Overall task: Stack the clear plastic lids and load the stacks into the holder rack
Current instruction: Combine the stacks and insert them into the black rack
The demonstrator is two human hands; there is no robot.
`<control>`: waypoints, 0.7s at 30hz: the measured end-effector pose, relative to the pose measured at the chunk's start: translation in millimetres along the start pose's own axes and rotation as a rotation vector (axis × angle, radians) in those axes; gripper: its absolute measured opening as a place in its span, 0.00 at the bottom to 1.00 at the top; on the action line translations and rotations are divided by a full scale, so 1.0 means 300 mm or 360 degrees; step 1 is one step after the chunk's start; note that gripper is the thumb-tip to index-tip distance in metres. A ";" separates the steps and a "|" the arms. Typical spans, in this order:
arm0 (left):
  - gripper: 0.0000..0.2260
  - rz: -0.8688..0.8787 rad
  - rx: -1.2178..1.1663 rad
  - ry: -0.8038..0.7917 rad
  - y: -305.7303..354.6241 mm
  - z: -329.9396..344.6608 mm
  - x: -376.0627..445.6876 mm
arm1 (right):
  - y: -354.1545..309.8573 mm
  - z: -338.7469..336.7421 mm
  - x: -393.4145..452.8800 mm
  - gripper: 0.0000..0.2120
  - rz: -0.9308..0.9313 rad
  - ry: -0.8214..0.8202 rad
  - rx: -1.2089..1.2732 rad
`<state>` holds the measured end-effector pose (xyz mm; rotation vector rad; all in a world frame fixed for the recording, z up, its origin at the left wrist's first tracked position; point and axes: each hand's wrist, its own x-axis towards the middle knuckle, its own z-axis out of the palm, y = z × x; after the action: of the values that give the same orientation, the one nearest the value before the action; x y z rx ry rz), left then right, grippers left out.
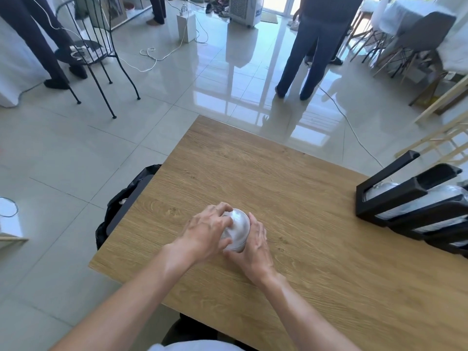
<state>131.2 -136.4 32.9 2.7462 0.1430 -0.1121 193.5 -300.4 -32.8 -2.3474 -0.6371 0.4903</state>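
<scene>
Lid stack (236, 230) held in both hands, mid-table, near side.
Clear domed lids nested, sitting on wooden table (291, 198); left hand (205, 230) wraps top & left side w/ fingers curled, right hand (254, 243) cups right side, fingers closed against it. Black holder rack (395, 198) at right table edge, well apart, w/ lid stacks already in its slots. Black bin (121, 206) by table's left edge.

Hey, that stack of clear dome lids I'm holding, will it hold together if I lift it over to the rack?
Probably light: the stack of clear lids looks like thin plastic. Likely slippery and a bit flexible, since the domes are glossy, so keep the left hand and right hand on opposite sides. Laid down, it may roll.
</scene>
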 end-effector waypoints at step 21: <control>0.11 -0.0188 -0.0255 -0.0202 -0.105 -0.073 -0.001 | -0.047 -0.076 0.071 0.27 0.0517 -0.0403 0.0643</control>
<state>128.7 -99.1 41.3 2.5615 0.2673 -0.2935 217.6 -290.2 -10.6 -2.0192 -0.2316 0.9766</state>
